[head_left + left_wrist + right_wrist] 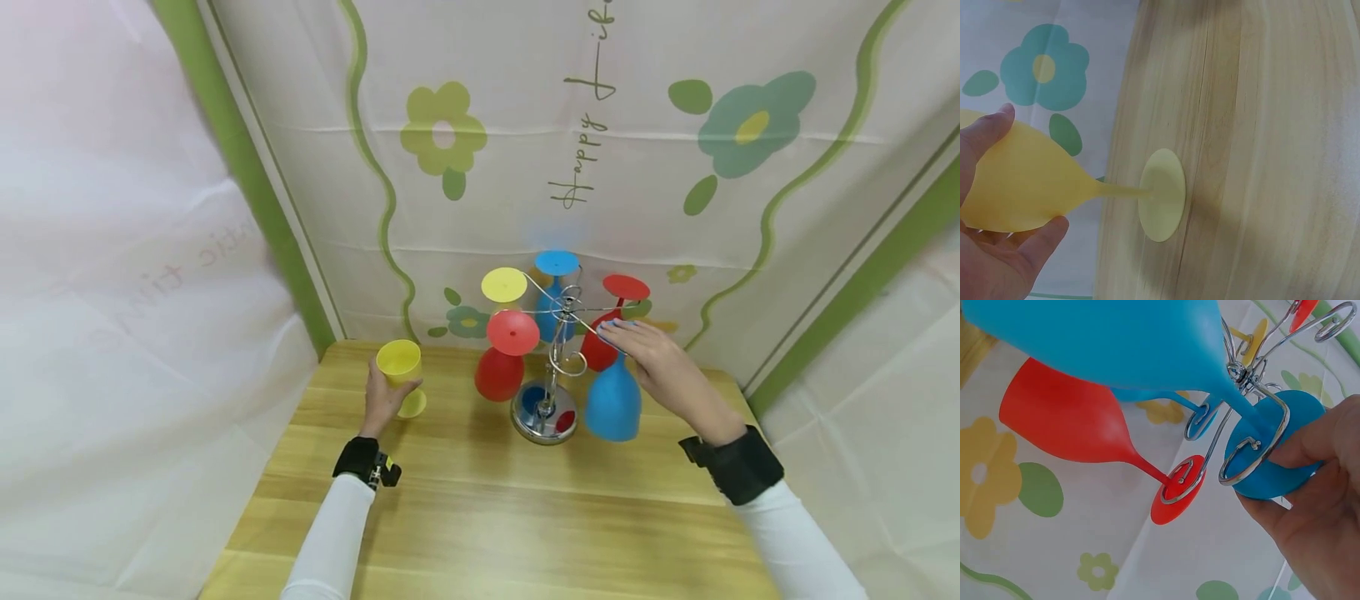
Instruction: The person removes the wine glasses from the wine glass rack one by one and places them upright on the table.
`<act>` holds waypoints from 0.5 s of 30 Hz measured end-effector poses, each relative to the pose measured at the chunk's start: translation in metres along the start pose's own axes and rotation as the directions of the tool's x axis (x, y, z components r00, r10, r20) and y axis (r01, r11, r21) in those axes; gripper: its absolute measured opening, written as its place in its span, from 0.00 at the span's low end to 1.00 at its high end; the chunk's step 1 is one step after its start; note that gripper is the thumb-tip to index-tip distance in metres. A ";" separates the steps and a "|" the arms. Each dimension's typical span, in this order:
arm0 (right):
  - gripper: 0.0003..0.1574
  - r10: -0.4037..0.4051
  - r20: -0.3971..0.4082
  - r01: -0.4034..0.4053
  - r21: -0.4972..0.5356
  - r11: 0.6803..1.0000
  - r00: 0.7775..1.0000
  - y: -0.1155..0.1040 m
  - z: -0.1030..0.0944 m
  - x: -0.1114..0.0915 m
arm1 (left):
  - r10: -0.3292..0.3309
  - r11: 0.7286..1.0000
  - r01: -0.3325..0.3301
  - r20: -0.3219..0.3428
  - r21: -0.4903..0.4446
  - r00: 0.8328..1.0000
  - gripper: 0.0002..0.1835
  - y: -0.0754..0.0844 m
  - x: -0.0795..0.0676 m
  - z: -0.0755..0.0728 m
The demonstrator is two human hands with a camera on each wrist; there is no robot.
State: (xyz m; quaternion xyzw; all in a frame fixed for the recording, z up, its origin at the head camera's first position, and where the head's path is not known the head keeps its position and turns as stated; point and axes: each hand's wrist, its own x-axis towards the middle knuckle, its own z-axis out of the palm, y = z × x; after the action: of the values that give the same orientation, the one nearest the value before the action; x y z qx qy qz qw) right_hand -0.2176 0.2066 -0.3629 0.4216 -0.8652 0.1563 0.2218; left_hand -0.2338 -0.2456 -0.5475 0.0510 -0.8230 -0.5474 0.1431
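Blue and bowl-down, the near cup [613, 404] hung at the rack [543, 428], the right hand [667, 371] pinching its foot [1302, 412]; the left hand [384, 402] gripped the yellow cup [399, 360] by its bowl [1029, 178], upright at the table's [450, 517] left. Working well probably meant seating the foot level on the wire loop [1287, 422] before letting go. The right wrist view showed the loop and pinch, which the hand covered in the head view; only the left wrist view showed the yellow stem [1124, 190]

On the table [480, 533], a stand [546, 431] is sitting before a cloth [495, 50], five goblets [498, 375] hanging around it — left of them, the left hand [381, 402] is holding another goblet [399, 360]; the right hand [667, 367] is pinching the front-right goblet [613, 404].
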 end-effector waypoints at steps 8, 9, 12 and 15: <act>0.36 0.005 -0.035 -0.005 0.001 1.000 0.999 0.002 0.004 0.005 | 0.024 1.000 -0.024 0.003 -0.014 1.000 0.50 0.002 -0.001 0.001; 0.36 0.010 -0.039 -0.010 0.001 1.000 0.999 0.003 0.004 0.005 | 0.024 1.000 -0.024 0.003 -0.018 1.000 0.50 0.003 -0.002 0.001; 0.36 0.029 -0.040 -0.029 -0.001 1.000 0.999 0.003 0.005 0.005 | 0.019 1.000 -0.019 0.001 -0.024 1.000 0.50 0.004 -0.002 0.001; 0.37 0.044 -0.034 -0.044 0.000 0.999 0.998 0.004 0.005 0.005 | 0.017 1.000 -0.017 0.003 -0.019 1.000 0.50 0.002 -0.002 0.001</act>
State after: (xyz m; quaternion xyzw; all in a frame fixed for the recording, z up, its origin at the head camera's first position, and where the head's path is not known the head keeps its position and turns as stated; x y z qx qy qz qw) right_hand -0.2244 0.2036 -0.3650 0.3995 -0.8705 0.1680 0.2333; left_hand -0.2319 -0.2435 -0.5459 0.0417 -0.8185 -0.5538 0.1470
